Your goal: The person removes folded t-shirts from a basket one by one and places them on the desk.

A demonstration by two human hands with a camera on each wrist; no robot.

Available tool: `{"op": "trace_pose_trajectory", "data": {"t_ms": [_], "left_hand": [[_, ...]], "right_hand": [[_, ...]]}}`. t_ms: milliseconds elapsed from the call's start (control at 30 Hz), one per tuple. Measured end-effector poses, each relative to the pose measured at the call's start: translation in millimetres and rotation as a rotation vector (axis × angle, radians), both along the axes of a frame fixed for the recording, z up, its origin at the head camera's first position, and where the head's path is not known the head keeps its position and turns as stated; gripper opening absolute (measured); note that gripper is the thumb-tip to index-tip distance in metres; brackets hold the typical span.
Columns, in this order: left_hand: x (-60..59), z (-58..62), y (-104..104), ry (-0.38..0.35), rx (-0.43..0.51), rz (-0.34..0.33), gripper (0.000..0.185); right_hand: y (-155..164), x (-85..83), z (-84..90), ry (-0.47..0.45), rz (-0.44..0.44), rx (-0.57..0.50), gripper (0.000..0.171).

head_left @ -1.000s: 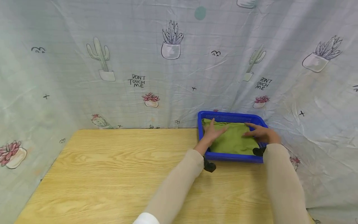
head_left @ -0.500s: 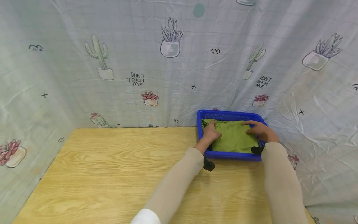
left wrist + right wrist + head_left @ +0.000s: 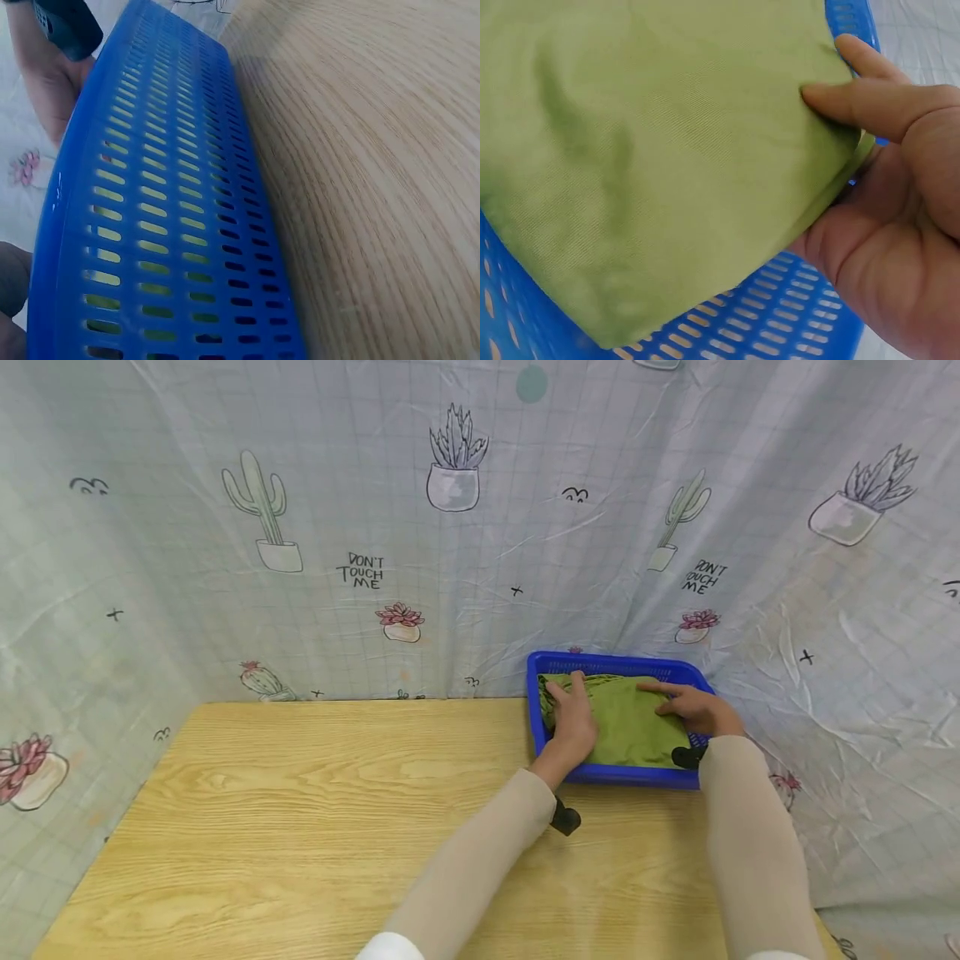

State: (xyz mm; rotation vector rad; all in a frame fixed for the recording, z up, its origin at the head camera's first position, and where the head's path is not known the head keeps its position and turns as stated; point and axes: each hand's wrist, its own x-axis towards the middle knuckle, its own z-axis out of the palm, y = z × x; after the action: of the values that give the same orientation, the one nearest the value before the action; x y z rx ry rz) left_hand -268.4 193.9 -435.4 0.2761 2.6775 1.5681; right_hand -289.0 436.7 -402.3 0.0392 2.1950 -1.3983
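A folded green cloth [image 3: 632,727] [image 3: 652,142] lies inside a blue slotted basket [image 3: 622,774] [image 3: 172,210] [image 3: 780,322] at the table's far right. My left hand [image 3: 573,720] rests flat on the cloth's left part, fingers stretched toward the far rim. My right hand [image 3: 692,708] [image 3: 885,225] holds the cloth's right edge, and the right wrist view shows the thumb [image 3: 847,105] pressed on the fabric with the palm against the edge. The left wrist view shows mostly the basket's outer wall.
The basket stands on a light wooden table [image 3: 300,827] [image 3: 375,187]. A cactus-print curtain [image 3: 375,527] closes off the back and both sides, close behind the basket. Black camera mounts [image 3: 564,818] sit on both wrists.
My left hand's fingers were curled at the cloth's far left corner and now lie straight and flat. The right hand has shifted slightly toward the far rim.
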Motion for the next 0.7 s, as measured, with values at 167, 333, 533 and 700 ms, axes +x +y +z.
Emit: {"op": "trace_pose_trajectory", "data": {"t_ms": [167,333,533,700], "left_hand": [[11.6,8.7,-1,-0.009,-0.151,-0.02,0.077],[12.8,15.4,3,-0.168,-0.367,0.005,0.068],[-3.0,9.0,8,-0.276,-0.502,-0.062,0.077],[-18.1,-7.0,4,-0.121,-0.369,-0.02,0.066]], "right_hand": [[6,2.1,-0.6,-0.027,-0.034,-0.041,0.059],[11,3.2,-0.8,-0.047,-0.037,-0.071,0.057],[11,-1.9,-6.6,-0.05,-0.021,-0.08,0.058],[14,-5.1,-14.0,-0.063,-0.016,-0.134,0.059]]}}
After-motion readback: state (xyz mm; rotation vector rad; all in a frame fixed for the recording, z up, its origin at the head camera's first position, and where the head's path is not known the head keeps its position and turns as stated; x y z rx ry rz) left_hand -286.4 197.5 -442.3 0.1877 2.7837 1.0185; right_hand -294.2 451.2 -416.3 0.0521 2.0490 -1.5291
